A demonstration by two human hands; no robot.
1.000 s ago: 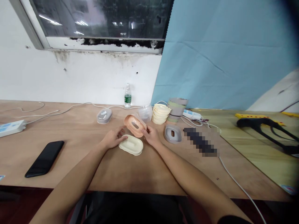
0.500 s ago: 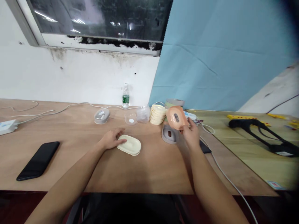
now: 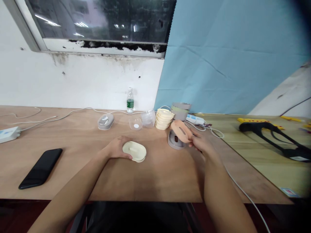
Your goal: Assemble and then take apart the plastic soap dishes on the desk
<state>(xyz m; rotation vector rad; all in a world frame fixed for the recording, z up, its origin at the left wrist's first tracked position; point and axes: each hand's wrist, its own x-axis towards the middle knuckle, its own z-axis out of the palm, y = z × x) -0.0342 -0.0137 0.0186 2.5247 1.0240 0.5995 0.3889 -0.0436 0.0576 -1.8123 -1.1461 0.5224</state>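
My right hand [image 3: 199, 142] pinches a peach oval tray with a slot [image 3: 181, 131] and holds it tilted just above a grey oval tray [image 3: 174, 143] on the wooden table [image 3: 150, 174]. My left hand [image 3: 116, 149] is curled round the near left side of a cream oval dish [image 3: 134, 150] that lies flat at the table's middle. Behind them stand a stack of cream trays [image 3: 164, 118] and a stack of grey and green trays [image 3: 180, 111].
A black phone [image 3: 40, 167] lies at the left, a white power strip [image 3: 8, 134] at the far left with cables. A water bottle [image 3: 130, 100], a grey lidded box [image 3: 105, 121] and clear containers [image 3: 143, 120] stand near the wall. A white cable [image 3: 245, 194] crosses the right side.
My right hand carried the peach tray from the cream dish rightward, then lowered it onto the grey tray. My left hand closed in on the cream dish.
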